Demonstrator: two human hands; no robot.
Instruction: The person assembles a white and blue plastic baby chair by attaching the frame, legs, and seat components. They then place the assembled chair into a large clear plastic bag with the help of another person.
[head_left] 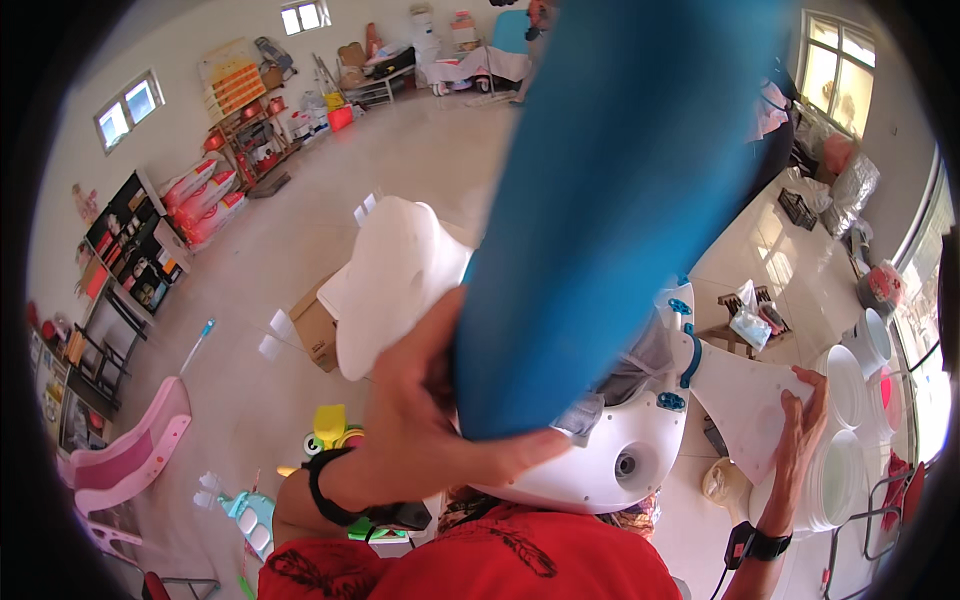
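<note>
A long, smooth blue plastic piece (610,200) rises close in front of me and covers much of the middle; its upper part is blurred. My left hand (430,400) grips its rounded lower end, the thumb stretched along the bottom edge. Behind it sits a white plastic shell (560,480) with a round recess and blue clips (670,401) along its side. From the shell's right side a flat white panel (745,400) spreads out, and my right hand (795,430) holds its outer edge. Left of the blue piece stands a white curved panel (395,280).
A cardboard box (315,330) lies behind the white curved panel. White buckets (838,475) stand at the right, near a folding chair (885,510). On the left are a pink slide (140,445) and colourful toys (330,428). Shelves (130,245) and stacked sacks (203,200) line the wall.
</note>
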